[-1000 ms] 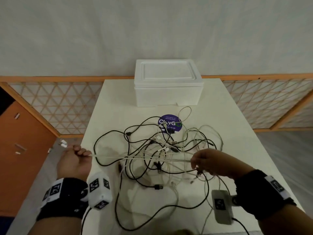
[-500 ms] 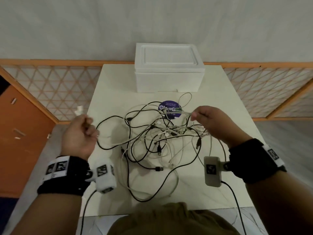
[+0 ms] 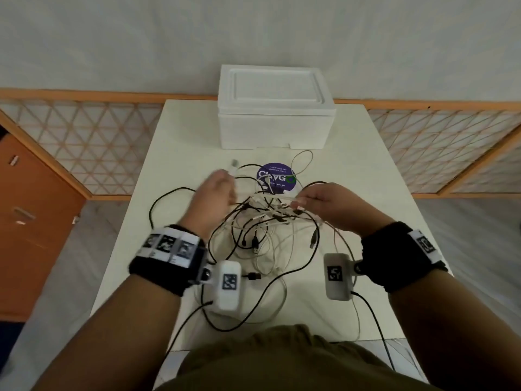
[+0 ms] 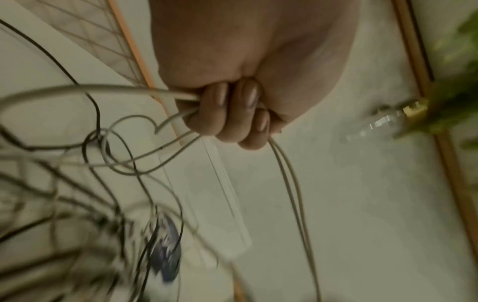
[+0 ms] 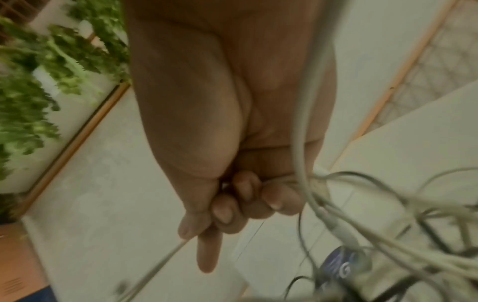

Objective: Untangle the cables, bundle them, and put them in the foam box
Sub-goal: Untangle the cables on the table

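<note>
Both hands grip one white cable above the tangle — left hand fisted round it, right hand pinching. Light, limp, snag-prone — likely best held near the plug.

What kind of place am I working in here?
Probably an indoor room set up for recording, not a workshop: a plain white table against a bare wall, orange-framed lattice panels behind it, and leafy plants nearby.

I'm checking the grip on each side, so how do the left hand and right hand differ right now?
The left hand is a tight fist round several white cable strands; the right hand pinches white cable near its fingertips, with one finger sticking out. The left hand looks motion-blurred; the right hand is sharper. Both hold white cable above the tangle.
</note>
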The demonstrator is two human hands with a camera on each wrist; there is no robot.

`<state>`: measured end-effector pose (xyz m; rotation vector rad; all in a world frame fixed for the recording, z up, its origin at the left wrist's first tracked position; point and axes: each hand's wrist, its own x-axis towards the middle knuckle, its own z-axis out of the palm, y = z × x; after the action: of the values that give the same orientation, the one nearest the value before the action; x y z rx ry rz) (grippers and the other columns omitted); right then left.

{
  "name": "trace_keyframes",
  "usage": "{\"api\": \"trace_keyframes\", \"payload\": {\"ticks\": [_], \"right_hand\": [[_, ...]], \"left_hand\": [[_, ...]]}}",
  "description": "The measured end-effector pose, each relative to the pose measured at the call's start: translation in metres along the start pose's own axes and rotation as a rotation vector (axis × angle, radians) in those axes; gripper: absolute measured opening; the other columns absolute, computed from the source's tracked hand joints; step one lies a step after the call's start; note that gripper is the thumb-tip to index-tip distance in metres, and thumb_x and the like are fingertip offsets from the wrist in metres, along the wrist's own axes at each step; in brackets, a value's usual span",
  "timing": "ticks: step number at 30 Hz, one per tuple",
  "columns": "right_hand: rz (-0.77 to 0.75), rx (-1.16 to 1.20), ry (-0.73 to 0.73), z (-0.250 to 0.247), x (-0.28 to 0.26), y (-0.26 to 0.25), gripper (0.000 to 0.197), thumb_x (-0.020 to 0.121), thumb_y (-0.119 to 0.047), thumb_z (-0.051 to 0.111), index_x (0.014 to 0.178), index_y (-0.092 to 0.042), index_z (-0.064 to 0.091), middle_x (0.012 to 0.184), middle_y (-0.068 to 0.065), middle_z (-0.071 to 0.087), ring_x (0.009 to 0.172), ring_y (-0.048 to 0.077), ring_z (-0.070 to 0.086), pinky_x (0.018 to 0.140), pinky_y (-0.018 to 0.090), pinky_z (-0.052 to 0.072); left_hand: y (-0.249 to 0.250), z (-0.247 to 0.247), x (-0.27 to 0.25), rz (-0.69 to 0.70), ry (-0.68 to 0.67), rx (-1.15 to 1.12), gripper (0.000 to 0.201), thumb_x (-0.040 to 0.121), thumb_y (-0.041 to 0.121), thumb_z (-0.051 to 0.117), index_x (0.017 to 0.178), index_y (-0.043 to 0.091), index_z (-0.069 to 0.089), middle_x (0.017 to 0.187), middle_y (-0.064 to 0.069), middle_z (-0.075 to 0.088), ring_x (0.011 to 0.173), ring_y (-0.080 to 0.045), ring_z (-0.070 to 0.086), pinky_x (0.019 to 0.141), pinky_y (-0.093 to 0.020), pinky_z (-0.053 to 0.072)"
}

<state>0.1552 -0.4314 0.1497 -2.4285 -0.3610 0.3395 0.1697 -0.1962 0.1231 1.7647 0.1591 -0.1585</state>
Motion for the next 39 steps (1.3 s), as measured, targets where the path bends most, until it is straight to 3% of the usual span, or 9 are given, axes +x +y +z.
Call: {"api": "trace_keyframes", "payload": {"ticks": [5,9,15,18,22,29,34,37,39], "right_hand": [[0.158,0.016,-0.057,0.004,-0.006,0.047,0.025,0.093,-0.016,0.051,0.074,-0.028,0.063,0.063,-0.004,0.053,0.055,0.012,0.048,0.057,0.027,0.042],[0.194,-0.005,-0.104,0.010,-0.002,0.067,0.029,0.092,-0.009,0.049,0.070,-0.025,0.058,0.068,-0.007,0.065,0.064,0.012,0.060,0.070,0.032,0.050],[0.136,0.031,0.059,-0.011,0.016,0.036,0.021,0.093,-0.021,0.053,0.075,-0.020,0.063,0.061,-0.006,0.060,0.057,0.003,0.055,0.061,0.021,0.042],[0.105,-0.105,0.169,-0.031,0.015,0.024,0.018,0.094,-0.022,0.053,0.087,-0.012,0.066,0.073,-0.004,0.061,0.072,0.015,0.056,0.066,0.024,0.039],[0.213,-0.197,0.336,-0.069,-0.007,0.042,0.022,0.094,-0.022,0.053,0.098,-0.008,0.070,0.102,0.013,0.069,0.100,0.030,0.060,0.077,0.029,0.038],[0.416,-0.429,0.531,-0.097,-0.044,0.078,0.045,0.079,-0.063,0.057,0.082,-0.020,0.072,0.080,0.005,0.066,0.080,0.029,0.061,0.069,0.035,0.048],[0.659,-0.652,0.291,-0.073,-0.036,0.092,0.041,0.079,-0.057,0.060,0.107,-0.027,0.066,0.111,0.004,0.064,0.102,0.030,0.058,0.093,0.048,0.043],[0.386,-0.419,0.343,-0.039,-0.016,0.066,0.044,0.079,-0.041,0.067,0.118,-0.021,0.063,0.128,0.005,0.057,0.119,0.027,0.051,0.105,0.043,0.035],[0.131,-0.182,0.218,-0.007,0.000,0.018,0.045,0.083,-0.043,0.064,0.122,-0.022,0.060,0.131,-0.001,0.054,0.124,0.018,0.047,0.107,0.031,0.032]], "left_hand": [[0.019,-0.057,0.022,-0.045,0.339,-0.496,0.026,0.089,0.012,0.038,0.064,0.021,0.039,0.045,0.008,0.038,0.033,-0.008,0.025,0.036,-0.013,0.015],[0.027,-0.076,0.023,0.007,0.461,-0.566,0.026,0.088,0.011,0.037,0.065,0.021,0.038,0.046,0.007,0.036,0.034,-0.008,0.022,0.036,-0.016,0.012],[0.009,-0.037,0.019,0.097,0.267,-0.040,0.038,0.097,0.019,0.043,0.061,0.029,0.047,0.058,0.007,0.045,0.049,-0.009,0.036,0.044,-0.021,0.022],[0.002,-0.030,0.019,0.039,0.266,-0.109,0.040,0.099,0.021,0.042,0.061,0.030,0.046,0.056,0.007,0.041,0.042,-0.005,0.031,0.040,-0.016,0.022],[-0.002,-0.049,0.010,-0.030,0.303,-0.196,0.033,0.100,0.018,0.039,0.067,0.020,0.041,0.051,0.003,0.043,0.034,-0.005,0.025,0.036,-0.012,0.017],[-0.018,-0.046,-0.013,-0.131,0.043,-0.141,0.026,0.101,0.014,0.039,0.076,0.014,0.047,0.060,-0.010,0.059,0.032,-0.010,0.024,0.040,-0.014,0.014],[-0.019,-0.041,-0.024,-0.156,0.021,-0.278,0.023,0.101,0.020,0.044,0.079,0.015,0.050,0.102,-0.007,0.073,0.052,-0.016,0.065,0.047,-0.023,0.047],[-0.014,-0.031,-0.030,-0.151,-0.020,-0.567,0.014,0.094,0.011,0.050,0.080,0.010,0.053,0.102,-0.014,0.072,0.075,-0.021,0.072,0.069,-0.030,0.060],[-0.009,-0.019,-0.035,-0.134,-0.073,-0.687,0.006,0.086,0.009,0.055,0.081,0.007,0.055,0.102,-0.013,0.073,0.090,-0.024,0.071,0.077,-0.033,0.059]]}}
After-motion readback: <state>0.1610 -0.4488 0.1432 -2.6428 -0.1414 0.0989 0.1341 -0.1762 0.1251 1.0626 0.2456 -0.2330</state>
